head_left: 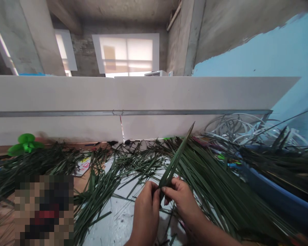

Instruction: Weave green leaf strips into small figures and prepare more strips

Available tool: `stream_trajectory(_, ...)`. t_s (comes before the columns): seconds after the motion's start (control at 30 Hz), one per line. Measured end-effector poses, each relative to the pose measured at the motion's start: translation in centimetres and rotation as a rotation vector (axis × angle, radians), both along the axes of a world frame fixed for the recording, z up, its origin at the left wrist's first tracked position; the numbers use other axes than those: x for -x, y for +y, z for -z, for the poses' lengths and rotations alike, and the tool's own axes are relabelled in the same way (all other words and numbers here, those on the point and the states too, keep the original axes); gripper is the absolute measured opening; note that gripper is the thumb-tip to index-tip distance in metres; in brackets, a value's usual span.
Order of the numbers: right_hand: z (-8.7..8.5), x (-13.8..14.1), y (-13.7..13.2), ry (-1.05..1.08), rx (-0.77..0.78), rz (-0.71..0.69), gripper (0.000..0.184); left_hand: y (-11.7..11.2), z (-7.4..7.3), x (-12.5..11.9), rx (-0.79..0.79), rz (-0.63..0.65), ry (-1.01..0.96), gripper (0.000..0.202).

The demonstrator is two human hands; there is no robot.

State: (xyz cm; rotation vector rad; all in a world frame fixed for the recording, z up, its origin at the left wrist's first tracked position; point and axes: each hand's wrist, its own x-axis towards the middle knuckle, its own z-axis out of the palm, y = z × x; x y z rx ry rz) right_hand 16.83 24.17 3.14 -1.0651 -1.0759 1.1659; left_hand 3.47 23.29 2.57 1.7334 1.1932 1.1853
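Observation:
My left hand (145, 212) and my right hand (182, 200) meet low in the middle of the view. Both pinch the lower end of a long dark green leaf strip (176, 159), which rises up and to the right to a pointed tip. The fingers of each hand are closed on the strip, thumbs close together. Under and around the hands lies a thick spread of loose green leaf strips (215, 177) on a pale work surface (123, 218).
A white partition wall (143, 99) with a metal rail closes the far side. A bright green plastic piece (25, 143) sits at the far left. Pale coiled strips (241, 128) pile up at the right, above a blue container edge (267, 191). A blurred patch covers the lower left.

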Motion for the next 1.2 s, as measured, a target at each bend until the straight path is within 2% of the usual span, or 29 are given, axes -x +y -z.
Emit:
stream_trajectory(0.13,0.0,0.3,-0.3,0.008,-0.030,0.030,0.009,-0.2,0.0,0.0,-0.037,-0.024,0.064,0.019)
stream_trajectory(0.3,0.7,0.3,-0.2,0.032,-0.037,0.028,0.004,-0.5,-0.1,-0.4,-0.050,-0.017,0.012,0.016)
stream_trajectory(0.5,0.4,0.0,0.1,0.047,-0.034,0.019,0.016,0.1,-0.5,-0.5,0.088,0.034,-0.137,0.016)
stream_trajectory(0.6,-0.2,-0.2,0.0,0.029,-0.056,0.047,0.015,0.5,-0.4,-0.4,0.097,0.040,-0.169,0.013)
stream_trajectory(0.9,-0.9,-1.0,0.5,0.049,-0.092,0.107,0.011,0.8,-0.1,-0.3,0.092,0.060,-0.079,0.015)
stream_trajectory(1.2,-0.6,-2.9,2.0,0.102,-0.123,0.184,0.016,0.8,0.0,-0.2,0.116,0.083,0.019,0.014)
